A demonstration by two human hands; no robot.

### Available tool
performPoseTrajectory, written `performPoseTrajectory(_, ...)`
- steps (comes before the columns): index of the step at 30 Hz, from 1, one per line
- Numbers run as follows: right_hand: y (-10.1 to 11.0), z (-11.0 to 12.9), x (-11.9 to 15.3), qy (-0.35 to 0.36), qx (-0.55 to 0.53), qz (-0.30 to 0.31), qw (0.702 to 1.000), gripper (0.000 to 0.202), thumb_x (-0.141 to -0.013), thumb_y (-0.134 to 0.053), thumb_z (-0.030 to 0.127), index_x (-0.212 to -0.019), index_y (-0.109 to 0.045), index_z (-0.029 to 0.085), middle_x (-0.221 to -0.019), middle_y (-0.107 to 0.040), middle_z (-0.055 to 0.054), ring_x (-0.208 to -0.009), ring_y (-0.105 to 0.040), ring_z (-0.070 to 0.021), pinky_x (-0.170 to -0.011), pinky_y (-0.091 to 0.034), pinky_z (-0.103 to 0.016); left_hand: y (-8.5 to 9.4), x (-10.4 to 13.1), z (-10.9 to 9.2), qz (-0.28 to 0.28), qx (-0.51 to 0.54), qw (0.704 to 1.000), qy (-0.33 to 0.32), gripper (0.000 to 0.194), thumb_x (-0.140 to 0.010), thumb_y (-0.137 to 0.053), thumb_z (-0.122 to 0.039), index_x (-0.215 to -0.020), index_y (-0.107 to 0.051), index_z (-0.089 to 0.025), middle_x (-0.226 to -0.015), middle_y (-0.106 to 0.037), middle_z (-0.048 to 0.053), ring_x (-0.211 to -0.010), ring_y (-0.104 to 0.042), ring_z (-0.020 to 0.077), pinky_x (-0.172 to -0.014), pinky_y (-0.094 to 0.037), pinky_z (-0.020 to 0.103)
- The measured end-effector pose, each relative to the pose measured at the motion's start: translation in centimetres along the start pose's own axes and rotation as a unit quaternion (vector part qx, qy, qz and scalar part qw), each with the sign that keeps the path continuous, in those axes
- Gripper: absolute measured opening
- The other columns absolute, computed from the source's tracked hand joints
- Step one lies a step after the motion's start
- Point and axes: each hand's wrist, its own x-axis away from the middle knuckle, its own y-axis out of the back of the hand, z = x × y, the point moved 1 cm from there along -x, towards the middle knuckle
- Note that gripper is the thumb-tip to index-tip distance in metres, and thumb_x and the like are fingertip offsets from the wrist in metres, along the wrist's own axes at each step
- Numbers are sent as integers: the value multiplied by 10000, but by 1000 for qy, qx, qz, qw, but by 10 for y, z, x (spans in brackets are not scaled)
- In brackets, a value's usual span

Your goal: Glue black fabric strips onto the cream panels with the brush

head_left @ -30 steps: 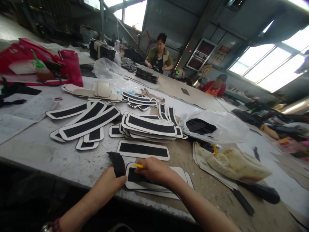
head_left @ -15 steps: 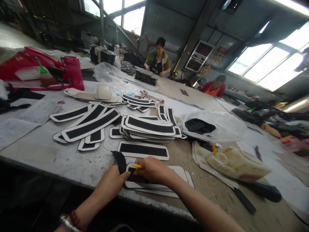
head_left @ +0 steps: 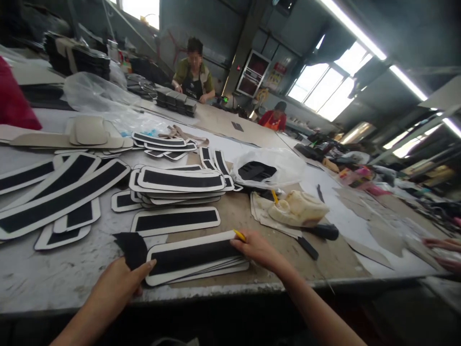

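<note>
Head view is showing a long workbench (head_left: 54, 269) carrying many black-and-cream padded panels, and the person is working at its near edge. Behind them a clear plastic bag (head_left: 277, 166) is lying with a dark piece inside, and a glue-stained rag bundle (head_left: 298, 209) is sitting just right of the work.

A short stack of panels is lying at the bench edge, and the top panel (head_left: 190, 254) is resting between both hands, its black strip facing up. The left hand (head_left: 118, 286) is pressing its fingertips on the panel's left end while curling around a loose black fabric piece (head_left: 131, 247), pinning it against the bench. The right hand (head_left: 257, 247) is closing thumb and fingers around a yellow pencil-like tool (head_left: 239, 235) and touching the panel's right end with it.

Several things are looking risky. The stack is sitting close to the bench edge, so a push from either hand is likely to be sliding lower panels off. The black fabric piece is bunching under the left palm, and it may be creasing or catching the panel's end. The yellow tool's tip is pointing at the cream border, so a slip may be marking or scratching it. The rag bundle is lying near enough for residue to be smearing onto the right sleeve-side forearm.
</note>
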Motion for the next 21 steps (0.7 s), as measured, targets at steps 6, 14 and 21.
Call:
performPoseTrajectory(6, -8, 4, -9, -43, 50, -44, 997, 248, -847, -521, 386, -884, -635, 168, -885, -656, -103, -851, -586, -253, -699, -372, -296, 1, 0, -1, 6, -41, 999, 25, 603, -552, -412, -757, -304, -473, -210, -359, -517, 85, -423, -490, 222, -524, -373, 331)
performPoseTrajectory(14, -9, -2, -11, -17, 42, -27, 999, 221, -856, -547, 368, -863, -626, 162, -853, -662, -80, -809, -599, -200, -664, -375, -246, 1, 3, -7, 6, -23, 999, 46, 553, -534, -476, -717, -304, -474, -214, -368, -526, 67, -415, -479, 215, -516, -358, 330)
performPoseTrajectory(21, -11, -9, -15, -5, 32, -23, 999, 219, -850, -549, 358, -838, -626, 154, -810, -657, -83, -760, -596, -200, -626, -366, -247, 0, 5, -6, -21, 17, 999, 28, 490, -573, -530, -679, -389, -466, -230, -339, -489, 29, -384, -454, 207, -500, -351, 333)
